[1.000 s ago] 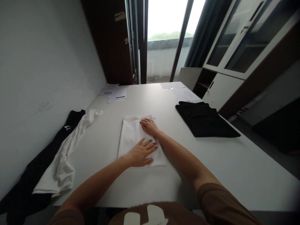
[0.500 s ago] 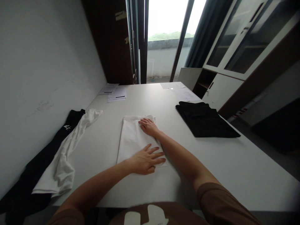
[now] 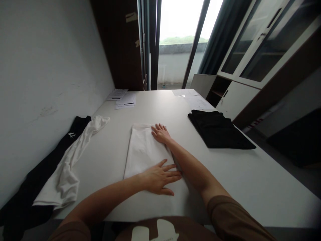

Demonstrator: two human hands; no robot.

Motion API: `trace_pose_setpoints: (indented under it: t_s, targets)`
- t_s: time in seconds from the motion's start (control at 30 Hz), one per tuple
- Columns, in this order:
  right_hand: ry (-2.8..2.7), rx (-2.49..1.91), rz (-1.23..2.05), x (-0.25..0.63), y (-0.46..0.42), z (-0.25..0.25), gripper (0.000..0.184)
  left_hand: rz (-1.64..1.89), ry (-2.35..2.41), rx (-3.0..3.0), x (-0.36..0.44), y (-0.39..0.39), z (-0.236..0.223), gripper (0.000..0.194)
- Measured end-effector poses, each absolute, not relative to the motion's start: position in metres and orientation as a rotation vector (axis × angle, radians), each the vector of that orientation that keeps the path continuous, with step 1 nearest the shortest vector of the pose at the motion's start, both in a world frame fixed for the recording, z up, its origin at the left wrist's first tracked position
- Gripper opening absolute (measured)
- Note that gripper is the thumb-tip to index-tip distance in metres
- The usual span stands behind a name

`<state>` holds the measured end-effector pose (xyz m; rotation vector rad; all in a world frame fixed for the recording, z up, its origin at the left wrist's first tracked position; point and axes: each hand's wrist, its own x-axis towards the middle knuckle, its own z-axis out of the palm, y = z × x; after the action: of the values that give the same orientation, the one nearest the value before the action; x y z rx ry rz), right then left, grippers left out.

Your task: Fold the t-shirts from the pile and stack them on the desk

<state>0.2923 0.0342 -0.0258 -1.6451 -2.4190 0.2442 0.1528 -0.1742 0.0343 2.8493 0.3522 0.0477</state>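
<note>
A folded white garment [image 3: 142,150] lies flat in the middle of the white table [image 3: 225,167]. My left hand [image 3: 159,177] rests flat on its near right corner, fingers spread and pointing right. My right hand [image 3: 161,133] lies flat on the garment's far right corner, fingers stretched out. Neither hand holds anything.
A loose white garment [image 3: 72,160] lies over a black one [image 3: 37,180] along the left wall. A folded black garment [image 3: 220,132] sits at the right of the table. Papers [image 3: 124,98] and sheets [image 3: 190,97] lie at the far end. Cabinets stand to the right.
My left hand has slid toward me and to the right, down to the garment's near corner. My right hand has stayed at the far corner.
</note>
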Motion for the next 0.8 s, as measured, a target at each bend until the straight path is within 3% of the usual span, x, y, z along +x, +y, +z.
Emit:
trace_pose_setpoints:
  t_s: [0.27, 0.43, 0.6, 0.8]
  targets:
    - [-2.111, -1.866, 0.19, 0.31, 0.046, -0.033, 0.052, 0.052, 0.205, 2.823, 0.155, -0.182, 0.035, 0.073]
    - [-2.105, -1.834, 0.14, 0.31, 0.044, -0.035, 0.047, 0.148, 0.17, 2.798, 0.156, -0.178, 0.027, 0.06]
    - [-2.139, -1.812, 0.146, 0.315, 0.048, -0.036, 0.048, 0.235, 0.408, 2.838, 0.15, -0.168, 0.019, 0.054]
    - [-2.113, -1.861, 0.152, 0.332, 0.055, -0.036, 0.047, 0.198, 0.723, 2.835, 0.143, -0.166, 0.015, 0.067]
